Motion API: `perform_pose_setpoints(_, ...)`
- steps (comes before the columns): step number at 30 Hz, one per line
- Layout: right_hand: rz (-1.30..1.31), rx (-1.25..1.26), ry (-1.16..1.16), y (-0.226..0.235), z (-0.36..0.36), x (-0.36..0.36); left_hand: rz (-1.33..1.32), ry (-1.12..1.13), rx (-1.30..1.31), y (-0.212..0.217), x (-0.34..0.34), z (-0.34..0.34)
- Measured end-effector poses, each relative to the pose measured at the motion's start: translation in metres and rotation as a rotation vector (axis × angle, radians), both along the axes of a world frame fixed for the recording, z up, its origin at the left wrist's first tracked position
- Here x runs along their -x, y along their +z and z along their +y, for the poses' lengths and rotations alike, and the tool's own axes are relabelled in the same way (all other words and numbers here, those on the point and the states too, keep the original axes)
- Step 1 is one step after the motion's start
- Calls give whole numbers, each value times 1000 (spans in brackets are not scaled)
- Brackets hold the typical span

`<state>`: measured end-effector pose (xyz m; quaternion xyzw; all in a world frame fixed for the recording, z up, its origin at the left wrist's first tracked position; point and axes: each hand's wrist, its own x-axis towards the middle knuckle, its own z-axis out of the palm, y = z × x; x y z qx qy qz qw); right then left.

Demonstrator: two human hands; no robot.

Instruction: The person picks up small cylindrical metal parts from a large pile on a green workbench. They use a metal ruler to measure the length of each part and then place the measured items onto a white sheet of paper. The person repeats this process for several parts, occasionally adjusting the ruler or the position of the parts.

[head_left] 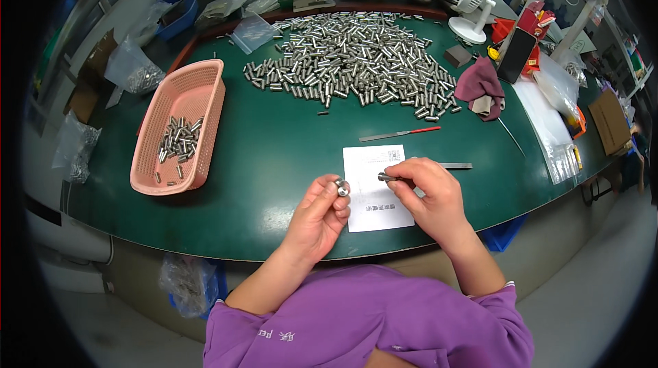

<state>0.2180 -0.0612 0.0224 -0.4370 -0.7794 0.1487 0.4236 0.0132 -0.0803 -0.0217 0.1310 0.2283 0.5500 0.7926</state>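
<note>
Two hands at lower centre: my left hand [321, 211] pinches a small metal cylinder [342, 188]. My right hand [428, 193] pinches a thin metal file [425, 169] above the white paper slip [373, 203].

A small silver metal cylinder [342, 187] is sitting pinched at the fingertips of the left hand [321, 214], end-on upward. A slim metal file [439, 165] is lying nearly level in the right hand [426, 196], its tip poking leftward.
</note>
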Motion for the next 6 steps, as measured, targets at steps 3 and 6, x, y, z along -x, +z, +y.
perform_pose_setpoints(3, 261, 298, 1, -3, 4, -5, 22, 26, 1, 6, 8, 3)
perform_pose_setpoints(6, 709, 732, 318, -18, 10, -9, -55, -93, -28, 0, 9, 3)
